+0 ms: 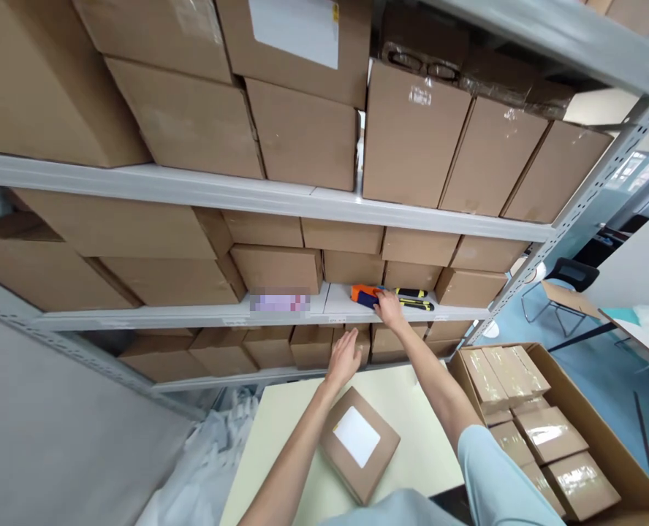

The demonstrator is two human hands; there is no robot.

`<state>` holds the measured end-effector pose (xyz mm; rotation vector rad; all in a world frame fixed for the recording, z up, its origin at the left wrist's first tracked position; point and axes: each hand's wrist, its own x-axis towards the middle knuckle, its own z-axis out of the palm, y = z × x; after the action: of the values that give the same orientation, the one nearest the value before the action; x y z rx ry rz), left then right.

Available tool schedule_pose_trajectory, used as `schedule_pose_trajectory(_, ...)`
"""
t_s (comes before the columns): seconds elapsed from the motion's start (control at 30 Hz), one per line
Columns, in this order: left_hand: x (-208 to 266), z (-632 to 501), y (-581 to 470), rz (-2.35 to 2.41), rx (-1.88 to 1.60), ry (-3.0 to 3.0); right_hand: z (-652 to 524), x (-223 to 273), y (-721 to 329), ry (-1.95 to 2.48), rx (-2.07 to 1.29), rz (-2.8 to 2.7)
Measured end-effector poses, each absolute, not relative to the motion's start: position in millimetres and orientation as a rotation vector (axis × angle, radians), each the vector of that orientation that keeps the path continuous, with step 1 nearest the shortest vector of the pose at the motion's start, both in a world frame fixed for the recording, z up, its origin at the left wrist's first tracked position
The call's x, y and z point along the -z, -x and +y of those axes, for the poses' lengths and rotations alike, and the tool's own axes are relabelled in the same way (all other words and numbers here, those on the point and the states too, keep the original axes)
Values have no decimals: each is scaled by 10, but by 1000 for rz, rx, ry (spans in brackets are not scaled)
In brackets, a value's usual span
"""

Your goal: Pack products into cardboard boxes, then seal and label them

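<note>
On the middle shelf, my right hand [390, 310] is closed around the near end of an orange and dark-blue tool [362, 295], which looks like a tape dispenser. Beside that hand lie two black and yellow utility knives [416, 303]. My left hand [344, 359] hovers below the shelf edge, its fingers stretched out and nothing in it. Under my forearms, a flat brown cardboard box [376, 422] with a white label [356, 436] rests at an angle on the pale yellow table [431, 453].
Cardboard boxes [308, 131] fill the grey metal shelves [193, 191] ahead. A large open carton [604, 424] of small taped boxes stands right of the table. White plastic sheeting [207, 456] lies to the left. A chair [568, 281] is farther off at the right.
</note>
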<state>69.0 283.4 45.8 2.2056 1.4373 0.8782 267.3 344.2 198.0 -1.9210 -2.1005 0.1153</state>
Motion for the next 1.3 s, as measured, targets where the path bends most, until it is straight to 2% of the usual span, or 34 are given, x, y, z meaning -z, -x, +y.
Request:
schedule_pose_trajectory(0.13,-142,2491,-349,1530,-808,-2087,3068,-1651,-2878,1742,-50,-1898)
schedule_pose_trajectory(0.23,67,2208,-113,1626,-717,-1949,2421,-1062,-3116,1685,-124,-1692)
schedule_pose_trajectory(0.4,412,1786,117,1703,-448,-1804,746,133,-3357,1954,-553,-1238)
schedule_pose_trajectory(0.53,586,1574,97,1751,-289,-1770,-349,685,-3168,2044,-941,-879)
schedule_pose_trajectory(0.8,644,1494,-213,1788,33,-1714,-615,951,-2789,1894,-1500,-752)
schedule_pose_trajectory(1.1,568,1319,-310,1892,81,-1619,-80,1021,-2918,1928,-1358,-1013)
schedule_pose_trajectory(1.3,565,993,-273,1984,145,-1440,98,1063,-3300,1772,-1455,-1249)
